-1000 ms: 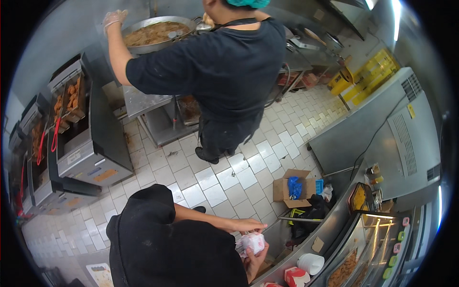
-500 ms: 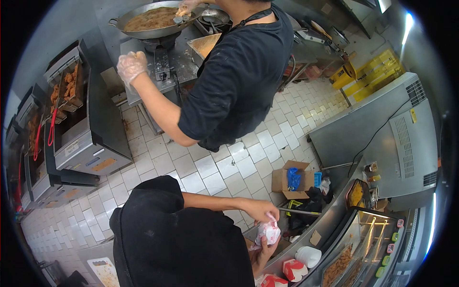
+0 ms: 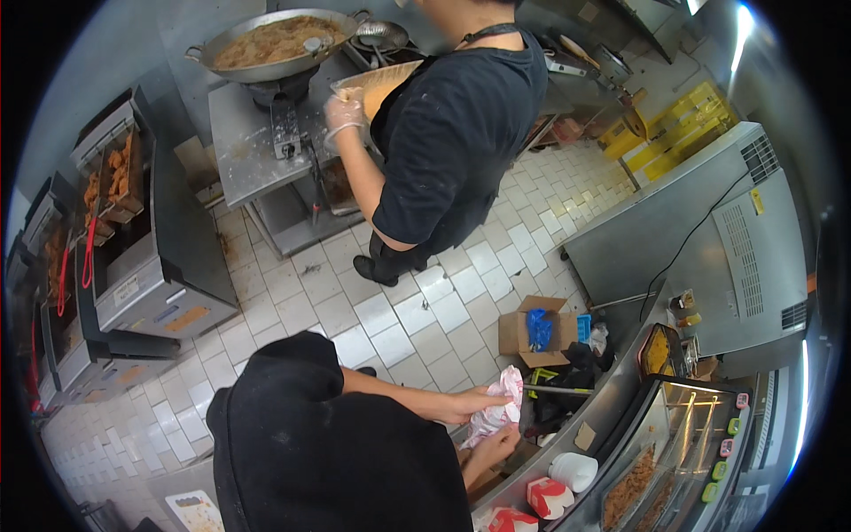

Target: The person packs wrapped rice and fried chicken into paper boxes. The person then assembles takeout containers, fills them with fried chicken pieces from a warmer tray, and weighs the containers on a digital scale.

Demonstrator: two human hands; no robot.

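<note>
crumpled pink-and-white paper (image 3: 502,398) sits between my remotely guided hands (image 3: 464,406) near the tabletop (image 3: 615,409), their fingers pinched nearly closed on it; i judge it partly gathered, its loose upper end seemingly left to close; contents i can't make out.
</note>
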